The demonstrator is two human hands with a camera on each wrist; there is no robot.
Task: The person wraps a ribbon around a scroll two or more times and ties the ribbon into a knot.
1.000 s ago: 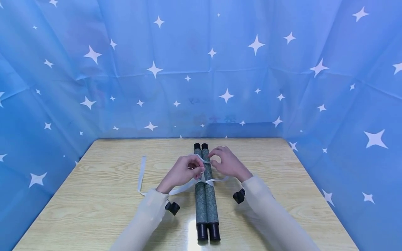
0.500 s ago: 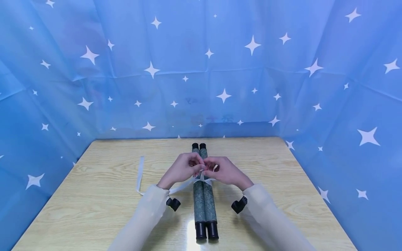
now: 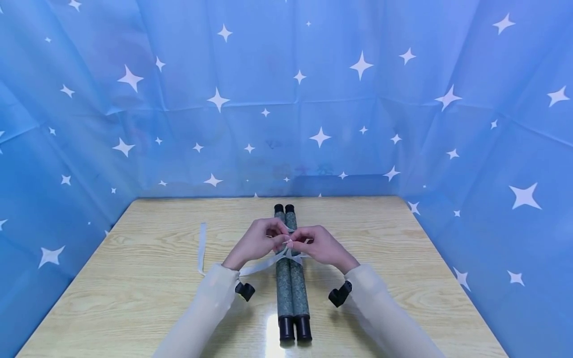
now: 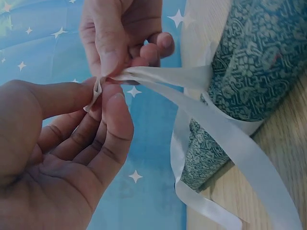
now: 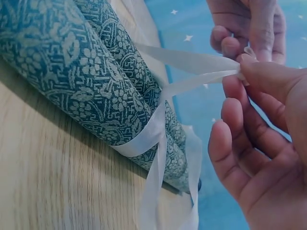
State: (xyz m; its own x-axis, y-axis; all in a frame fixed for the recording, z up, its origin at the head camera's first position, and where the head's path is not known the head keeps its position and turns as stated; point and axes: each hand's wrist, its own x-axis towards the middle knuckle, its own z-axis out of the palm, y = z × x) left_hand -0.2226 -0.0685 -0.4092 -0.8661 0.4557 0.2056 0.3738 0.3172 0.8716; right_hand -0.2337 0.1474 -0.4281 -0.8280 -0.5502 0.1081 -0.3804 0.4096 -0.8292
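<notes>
A scroll [image 3: 284, 288] rolled from both ends lies lengthwise on the table, its two green patterned rolls side by side with black end knobs. White ribbon [image 4: 230, 139] goes round both rolls and rises from them in strips. Over the scroll's far half, my left hand [image 3: 257, 243] pinches a small folded end of ribbon between thumb and index finger. Touching it from the right, my right hand [image 3: 323, 247] pinches the ribbon strips close to that fold. The left wrist view shows the fold [image 4: 95, 96] at the left fingertips; the fingers partly hide how the strips cross.
A long ribbon tail [image 3: 202, 243] lies on the wooden table [image 3: 134, 288] to the left of the scroll. Behind the table hangs a blue curtain [image 3: 268, 124] with white stars, which also runs along both sides. Small black cameras [image 3: 340, 294] sit at the wrists.
My right hand has moved left from beside the right roll to meet my left hand, and now pinches the ribbon. The left hand keeps its pinch with little movement; the scroll stays put.
</notes>
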